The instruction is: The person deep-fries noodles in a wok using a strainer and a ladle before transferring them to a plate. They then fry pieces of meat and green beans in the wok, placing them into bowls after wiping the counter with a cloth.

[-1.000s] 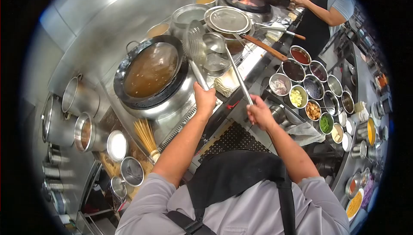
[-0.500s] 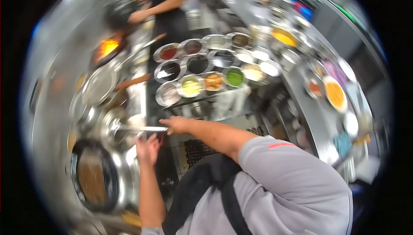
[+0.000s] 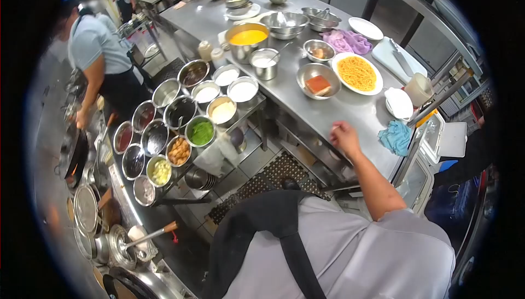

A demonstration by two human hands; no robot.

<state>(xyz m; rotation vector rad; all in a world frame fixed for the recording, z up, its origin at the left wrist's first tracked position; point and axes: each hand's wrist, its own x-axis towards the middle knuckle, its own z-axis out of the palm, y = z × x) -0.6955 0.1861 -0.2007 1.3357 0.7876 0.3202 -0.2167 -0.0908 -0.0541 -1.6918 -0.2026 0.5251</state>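
My right hand [image 3: 344, 136] hangs over the near edge of the steel table [image 3: 295, 88], fingers curled in; I cannot make out anything in it. Just beyond it are a steel bowl [image 3: 318, 82] with an orange-brown block inside and a white plate of noodles [image 3: 358, 73]. A blue cloth [image 3: 395, 137] lies to its right. My left hand is out of view. At the lower left, a ladle [image 3: 150, 237] with a wooden handle rests on a round metal lid or pan, with no hand on it.
Steel pots of ingredients [image 3: 179, 151] stand on a rack at centre left. A co-worker [image 3: 98, 53] stands at the stoves with a wok [image 3: 76, 157]. A pot of yellow liquid [image 3: 248, 37], a purple cloth [image 3: 346, 42] and a knife [image 3: 402, 60] on a board are on the table.
My view has swung right, towards the steel table. My right hand has left the ladle's handle and moved to the table edge. My left hand has gone out of view.
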